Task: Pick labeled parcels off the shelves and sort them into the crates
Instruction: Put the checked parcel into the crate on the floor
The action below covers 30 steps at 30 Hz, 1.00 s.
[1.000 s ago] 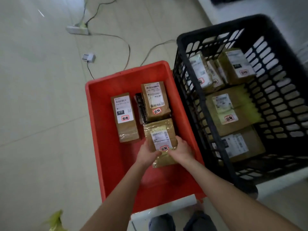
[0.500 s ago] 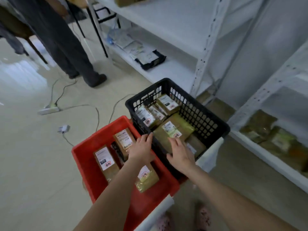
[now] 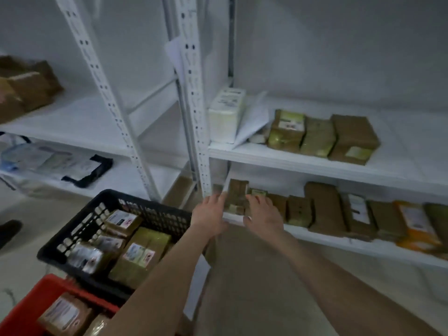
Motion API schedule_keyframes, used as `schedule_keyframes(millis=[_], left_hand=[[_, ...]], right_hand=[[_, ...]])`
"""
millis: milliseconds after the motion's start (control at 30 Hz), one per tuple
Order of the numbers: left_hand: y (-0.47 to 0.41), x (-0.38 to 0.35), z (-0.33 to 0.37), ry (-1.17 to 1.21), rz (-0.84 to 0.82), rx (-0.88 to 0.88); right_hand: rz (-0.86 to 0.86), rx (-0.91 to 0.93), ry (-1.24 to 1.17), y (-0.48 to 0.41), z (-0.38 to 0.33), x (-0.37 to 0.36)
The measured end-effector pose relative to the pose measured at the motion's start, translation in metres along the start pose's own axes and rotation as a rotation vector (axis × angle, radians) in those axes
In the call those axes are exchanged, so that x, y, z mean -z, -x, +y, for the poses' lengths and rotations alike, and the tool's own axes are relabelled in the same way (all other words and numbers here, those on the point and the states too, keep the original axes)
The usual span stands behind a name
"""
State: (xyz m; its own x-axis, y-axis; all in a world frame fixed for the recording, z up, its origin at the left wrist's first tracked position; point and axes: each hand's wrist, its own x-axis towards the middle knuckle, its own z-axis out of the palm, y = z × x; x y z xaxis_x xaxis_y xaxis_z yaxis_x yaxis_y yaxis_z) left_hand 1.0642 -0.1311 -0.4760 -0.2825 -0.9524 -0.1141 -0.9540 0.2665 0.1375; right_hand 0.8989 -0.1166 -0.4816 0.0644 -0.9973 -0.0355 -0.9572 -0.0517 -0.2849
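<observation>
Reaches out with the left hand (image 3: pixel 209 214) and the right hand (image 3: pixel 263 214) to the lower shelf (image 3: pixel 327 241), just right of the black crate (image 3: pixel 150 212) and beyond its far corner. Holds both hands flat with fingers straight, one on either side of a brown parcel (image 3: pixel 238 194) standing at that shelf's left end. Grips nothing with either. Too blurred to tell whether any fingertip touches it. Labeled parcels (image 3: pixel 138 255) lying inside the black crate. More parcels (image 3: pixel 324 209) in a row farther right of the black crate along the lower shelf. A red crate (image 3: pixel 26 309) just in front of the black crate, also with parcels in it.
</observation>
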Motion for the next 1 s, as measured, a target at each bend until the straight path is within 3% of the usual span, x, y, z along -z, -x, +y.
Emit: schedule_keyframes(millis=[367,567,700,800,1000], left_hand=[[-0.089,0.029,0.285,-0.038,0.077,-0.298],[-0.127,0.033,0.376,0.026,0.141,-0.362],[-0.170,0.051,0.384,0.108,0.263,-0.282],[-0.210,0.067,0.378,0.234,0.296,-0.113],[-0.272,0.081,0.367,0.439,0.167,0.129]], right_hand=[[0.216,-0.229,0.032,0.053,0.254,0.133],[0.232,-0.342,-0.017,0.051,0.334,0.159],[0.219,-0.316,-0.029,0.022,0.360,0.163],[0.137,-0.274,-0.099,-0.013,0.366,0.170],[0.093,-0.347,-0.625,-0.087,0.364,0.188]])
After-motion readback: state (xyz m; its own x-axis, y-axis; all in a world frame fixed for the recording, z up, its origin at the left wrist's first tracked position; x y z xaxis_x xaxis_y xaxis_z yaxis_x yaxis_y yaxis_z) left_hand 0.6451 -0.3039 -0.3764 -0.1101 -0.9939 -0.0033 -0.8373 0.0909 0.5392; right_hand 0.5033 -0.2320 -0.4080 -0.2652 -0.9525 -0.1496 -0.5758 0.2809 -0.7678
